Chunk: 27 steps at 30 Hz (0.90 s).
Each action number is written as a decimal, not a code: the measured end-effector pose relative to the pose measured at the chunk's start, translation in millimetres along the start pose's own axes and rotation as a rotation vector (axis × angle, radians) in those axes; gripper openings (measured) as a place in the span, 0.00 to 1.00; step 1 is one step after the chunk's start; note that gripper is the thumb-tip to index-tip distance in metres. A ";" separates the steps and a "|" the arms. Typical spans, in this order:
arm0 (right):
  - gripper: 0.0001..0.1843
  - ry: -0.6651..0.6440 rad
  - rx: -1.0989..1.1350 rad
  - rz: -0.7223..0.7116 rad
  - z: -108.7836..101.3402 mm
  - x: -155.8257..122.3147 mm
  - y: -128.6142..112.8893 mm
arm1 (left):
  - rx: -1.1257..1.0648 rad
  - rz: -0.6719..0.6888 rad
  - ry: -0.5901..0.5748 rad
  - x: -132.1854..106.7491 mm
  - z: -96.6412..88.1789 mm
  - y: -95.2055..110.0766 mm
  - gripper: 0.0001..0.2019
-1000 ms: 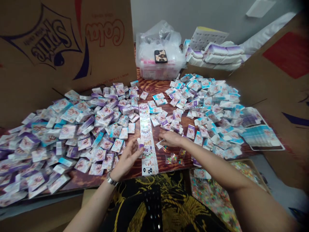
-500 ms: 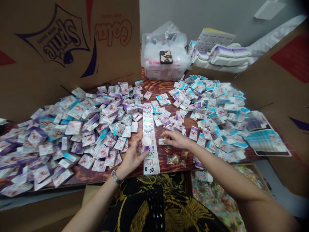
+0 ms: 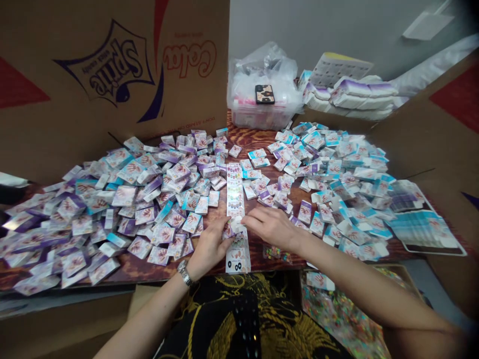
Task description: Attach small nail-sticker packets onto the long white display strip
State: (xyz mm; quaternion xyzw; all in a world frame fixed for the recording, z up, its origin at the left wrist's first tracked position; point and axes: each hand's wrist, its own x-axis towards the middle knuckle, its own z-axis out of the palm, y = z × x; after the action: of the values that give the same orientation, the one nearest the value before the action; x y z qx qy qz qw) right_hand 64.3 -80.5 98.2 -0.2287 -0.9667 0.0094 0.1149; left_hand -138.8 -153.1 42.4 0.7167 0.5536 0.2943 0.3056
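Head view: left hand [image 3: 209, 248] curled around a small purple-and-white packet [image 3: 228, 231] at the near part of a nail-sticker strip [image 3: 234, 192]; right hand [image 3: 272, 228] reaches across, fingertips [image 3: 243, 220] against a white tab [image 3: 236, 224], grip unclear. The strip lies on the wooden worktop [image 3: 254, 138], long axis pointing away from the person, between two heaps of packets [image 3: 149, 199]. Step judged: close handling at the strip's near end; the next move calls for care with the tab.

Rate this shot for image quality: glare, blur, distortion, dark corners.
Head view: wide-angle bowing curves the cardboard panel and the wooden table toward the edges. Head view: glare washes out the glossy printed cards at right. Head view: the corners darken, dimming the right forearm at lower right. Head view: the left hand looks fairly sharp, with only soft shadows.
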 end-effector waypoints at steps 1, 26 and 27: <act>0.10 0.011 -0.076 -0.053 1.3 0.9 -1.1 | 0.000 0.001 -0.004 -0.3 -1.3 1.6 0.23; 0.09 0.271 0.831 0.546 21.7 5.7 -32.0 | 0.189 0.128 0.096 -2.8 5.4 13.0 0.28; 0.08 0.304 0.883 0.606 28.1 4.9 -34.4 | 0.188 0.128 0.101 -2.4 6.4 13.5 0.28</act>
State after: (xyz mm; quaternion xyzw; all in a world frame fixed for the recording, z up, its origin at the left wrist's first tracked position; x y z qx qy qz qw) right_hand 38.6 -108.2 74.4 -0.4251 -0.7344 0.4132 0.3303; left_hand -126.2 -158.8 48.5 0.7604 0.5465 0.2957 0.1891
